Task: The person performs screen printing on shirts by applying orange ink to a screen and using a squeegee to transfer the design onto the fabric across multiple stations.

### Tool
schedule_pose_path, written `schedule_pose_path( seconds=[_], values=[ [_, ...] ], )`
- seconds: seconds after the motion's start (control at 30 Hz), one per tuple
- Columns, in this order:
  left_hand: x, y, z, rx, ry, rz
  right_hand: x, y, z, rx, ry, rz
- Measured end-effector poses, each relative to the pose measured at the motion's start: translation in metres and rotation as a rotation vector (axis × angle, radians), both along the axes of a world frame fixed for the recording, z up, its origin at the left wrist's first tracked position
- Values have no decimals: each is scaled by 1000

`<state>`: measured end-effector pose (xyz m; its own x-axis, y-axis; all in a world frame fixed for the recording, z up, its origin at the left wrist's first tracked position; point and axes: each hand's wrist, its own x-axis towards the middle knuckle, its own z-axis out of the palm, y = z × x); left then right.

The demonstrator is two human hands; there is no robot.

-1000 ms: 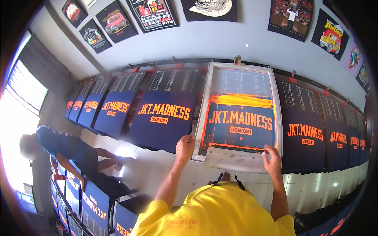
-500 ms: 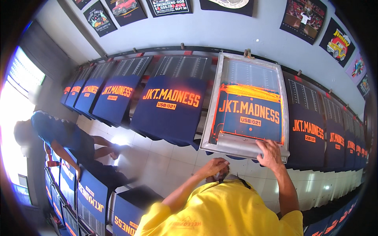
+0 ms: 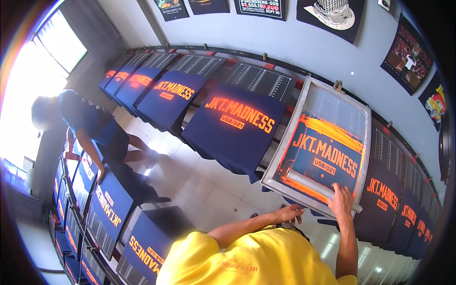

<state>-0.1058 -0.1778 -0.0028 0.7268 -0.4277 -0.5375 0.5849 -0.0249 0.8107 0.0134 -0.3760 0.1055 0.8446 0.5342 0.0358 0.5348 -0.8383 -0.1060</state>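
Frame: metal, set slantwise over a board at the person's front right. Inside it, a thick band of orange ink lies toward the far half of the mesh, with orange smears along the sides. Lettering shows in the mesh area: one bold line of orange capitals over a small orange box with characters. A grey bar crosses the near part of the frame at a slant, its right end over the rim.

Right hand: fingers closed over the bar near its right end. Left hand: fingers loosely bent, nothing seen in it, just beside the frame's near edge; whether it touches the edge, I cannot tell.

Navy shirts lie on boards either side, bearing the same orange line and box. The yellow shirt of the person has faint orange lettering. Wall posters carry pictures, one also with white and red print.

At left, a co-worker rests a hand on a board; glare blurs that side, so the contact is probable only.
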Motion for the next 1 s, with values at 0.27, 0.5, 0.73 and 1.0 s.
schedule_pose_path(
  seconds=[0.27,0.5,0.73,1.0],
  values=[
    [11,-3,-16,-130,12,32,3,-16,-6,15,-5,93],
    [7,-18,-24,-205,81,39,-8,-14,3,0,68,122],
    [13,-20,-22,-288,142,128,-9,-22,-1,79,-56,172],
    [15,-18,-17,-323,194,165,53,-26,-6,122,-210,134]
  ],
)
